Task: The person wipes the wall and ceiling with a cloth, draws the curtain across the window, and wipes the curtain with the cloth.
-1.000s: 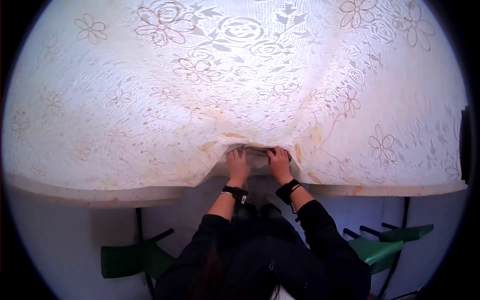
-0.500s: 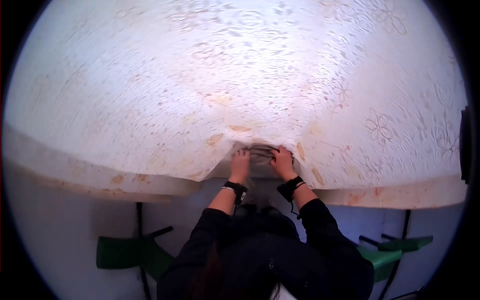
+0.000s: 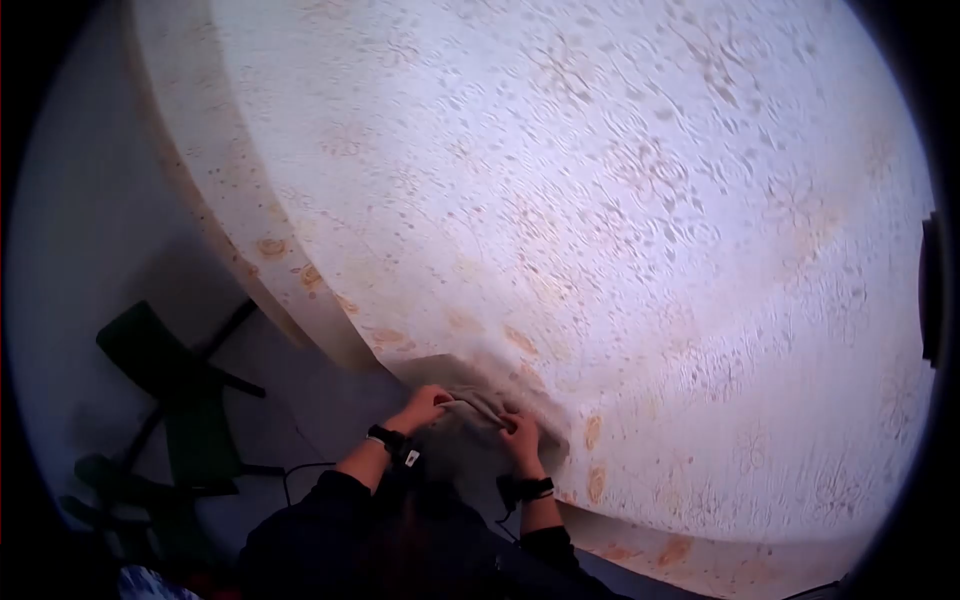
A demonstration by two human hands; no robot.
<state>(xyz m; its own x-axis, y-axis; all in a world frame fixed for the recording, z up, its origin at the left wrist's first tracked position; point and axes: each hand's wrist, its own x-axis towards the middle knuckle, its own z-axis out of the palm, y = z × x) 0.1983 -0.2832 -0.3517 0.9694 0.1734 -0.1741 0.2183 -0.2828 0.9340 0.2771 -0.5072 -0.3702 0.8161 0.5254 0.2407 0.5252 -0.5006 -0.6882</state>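
Note:
A patterned white tablecloth (image 3: 640, 250) with flowers and leaves covers the large table. At its near edge, my left hand (image 3: 422, 408) is closed on a bunched greyish part of the cloth (image 3: 474, 402). My right hand (image 3: 522, 438) grips the same gathered folds a short way to the right, fingers curled. I cannot tell whether these folds are the tablecloth's underside or a separate cloth. Around the hands the edge is lifted and rumpled. Each wrist wears a dark band with a small device.
Green chairs (image 3: 150, 350) with dark legs stand on the floor at the left. The tablecloth's hanging border (image 3: 250, 240) runs along the left side and lower right. A dark object (image 3: 930, 290) shows at the right edge.
My view has turned, so the table edge now slants and the chairs at left show more fully. Both hands appear lower and further left, still gripping the gathered cloth.

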